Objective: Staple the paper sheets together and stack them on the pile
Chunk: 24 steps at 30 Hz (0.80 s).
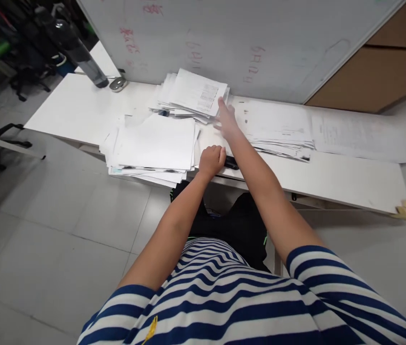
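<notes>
My left hand [211, 160] is closed in a fist at the front edge of the white table [332, 179], on a dark stapler-like object [230, 163] that pokes out to its right. My right hand [226, 118] reaches forward with fingers spread, its fingertips touching the edge of a far paper stack [191, 93] topped by a printed sheet. A large stack of blank white sheets [154, 146] lies left of my left hand. Another spread of printed papers [278, 127] lies right of my right arm.
A whiteboard [242, 38] with faint red writing leans at the table's back. A dark bottle [80, 50] and a small metal object [118, 84] stand at the far left. More sheets [361, 136] lie at the right. Tiled floor lies left, with chairs beyond.
</notes>
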Available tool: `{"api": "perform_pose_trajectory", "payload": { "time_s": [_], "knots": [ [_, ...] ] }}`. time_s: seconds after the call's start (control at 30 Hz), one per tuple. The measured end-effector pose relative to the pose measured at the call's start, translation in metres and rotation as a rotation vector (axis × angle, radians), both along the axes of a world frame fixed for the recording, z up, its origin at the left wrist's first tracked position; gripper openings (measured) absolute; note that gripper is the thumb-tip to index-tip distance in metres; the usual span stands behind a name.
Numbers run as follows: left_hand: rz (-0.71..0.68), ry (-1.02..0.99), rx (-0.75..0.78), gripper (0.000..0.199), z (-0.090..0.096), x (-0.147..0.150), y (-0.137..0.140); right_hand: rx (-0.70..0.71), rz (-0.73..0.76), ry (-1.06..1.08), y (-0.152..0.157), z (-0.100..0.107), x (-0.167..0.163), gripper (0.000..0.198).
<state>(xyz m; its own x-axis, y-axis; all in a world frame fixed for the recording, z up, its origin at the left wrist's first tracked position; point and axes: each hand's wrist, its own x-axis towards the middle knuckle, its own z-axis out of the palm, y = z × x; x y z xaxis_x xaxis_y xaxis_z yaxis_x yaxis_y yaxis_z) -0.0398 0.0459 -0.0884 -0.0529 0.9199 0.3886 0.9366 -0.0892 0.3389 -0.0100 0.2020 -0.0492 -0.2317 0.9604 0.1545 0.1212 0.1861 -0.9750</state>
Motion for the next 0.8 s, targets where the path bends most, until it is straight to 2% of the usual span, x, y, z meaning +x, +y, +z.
{"api": "perform_pose_trajectory", "payload": {
  "time_s": [0.1, 0.17, 0.23, 0.3, 0.37, 0.43, 0.5, 0.63, 0.8],
  "knots": [
    [-0.013, 0.002, -0.008, 0.036, -0.002, -0.001, 0.000, 0.134, -0.079, -0.175, -0.017, -0.019, 0.019, 0.073],
    [-0.021, -0.007, -0.008, 0.036, -0.002, -0.001, 0.000, 0.264, -0.132, -0.269, -0.029, -0.026, 0.051, 0.070],
    [-0.016, -0.032, 0.005, 0.037, -0.002, -0.002, 0.000, 0.323, -0.187, -0.385, -0.036, -0.028, 0.091, 0.065],
    [-0.011, -0.057, 0.024, 0.038, -0.002, -0.003, 0.000, 0.310, -0.278, -0.544, -0.037, -0.028, 0.133, 0.063],
    [-0.016, -0.073, 0.049, 0.039, -0.002, -0.003, 0.001, 0.238, -0.387, -0.728, -0.035, -0.029, 0.169, 0.066],
    [-0.021, -0.070, 0.072, 0.040, -0.003, -0.003, 0.001, 0.154, -0.435, -0.887, -0.036, -0.034, 0.194, 0.072],
    [-0.019, -0.062, 0.081, 0.040, -0.004, -0.004, 0.001, 0.124, -0.430, -0.978, -0.038, -0.041, 0.205, 0.075],
    [-0.021, -0.091, 0.084, 0.041, -0.003, -0.004, -0.001, 0.193, -0.476, -1.004, -0.048, -0.052, 0.204, 0.072],
    [-0.029, -0.117, 0.102, 0.043, -0.002, -0.005, -0.001, 0.213, -0.529, -1.055, -0.055, -0.048, 0.199, 0.065]
  ]
}}
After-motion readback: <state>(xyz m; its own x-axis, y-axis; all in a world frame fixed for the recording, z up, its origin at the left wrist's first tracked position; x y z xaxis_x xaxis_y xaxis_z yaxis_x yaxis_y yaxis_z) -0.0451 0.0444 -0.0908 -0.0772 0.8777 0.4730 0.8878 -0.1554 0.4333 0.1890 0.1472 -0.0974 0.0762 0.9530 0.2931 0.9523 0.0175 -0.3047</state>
